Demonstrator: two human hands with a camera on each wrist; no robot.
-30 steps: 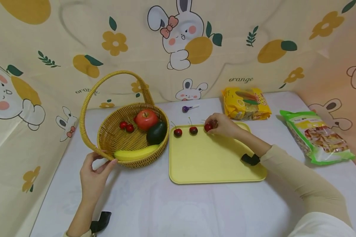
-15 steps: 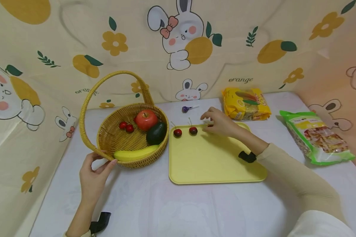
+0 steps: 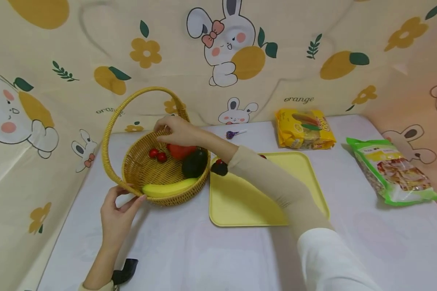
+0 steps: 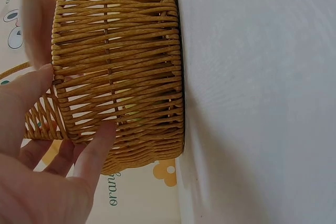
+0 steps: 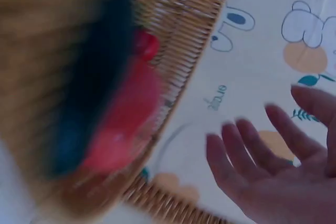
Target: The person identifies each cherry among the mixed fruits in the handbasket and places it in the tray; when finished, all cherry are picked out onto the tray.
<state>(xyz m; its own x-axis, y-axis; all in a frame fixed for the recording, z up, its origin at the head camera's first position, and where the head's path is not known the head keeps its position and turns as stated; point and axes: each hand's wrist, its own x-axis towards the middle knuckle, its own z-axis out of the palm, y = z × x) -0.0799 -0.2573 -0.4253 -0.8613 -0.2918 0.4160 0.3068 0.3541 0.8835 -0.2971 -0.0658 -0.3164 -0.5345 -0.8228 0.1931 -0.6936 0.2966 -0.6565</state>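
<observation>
A yellow wicker basket (image 3: 175, 199) with a tall arched handle stands at the left. Its front rim by the handle base is gripped by my left hand (image 3: 116, 214); in the left wrist view fingers (image 4: 97, 153) lie against the weave. My right hand (image 3: 178, 131) is over the basket's back part, fingers extended and nothing visible in them in the right wrist view. Inside lie a red apple (image 3: 180, 151), a dark avocado (image 3: 194, 163), a banana (image 3: 171, 188) and small red cherries (image 3: 162, 157). The apple and avocado look blurred in the right wrist view.
A yellow tray (image 3: 247, 208) sits right of the basket, partly covered by my right forearm. Dark cherries (image 3: 263, 157) peek out around the sleeve. Behind are a lollipop (image 3: 231, 134) and a yellow packet (image 3: 306, 129); a green-edged bag (image 3: 393, 169) lies at the right.
My right hand held a cherry at the tray's back edge, then loosened its fingers there and has moved left over the basket. My left hand has stayed on the rim.
</observation>
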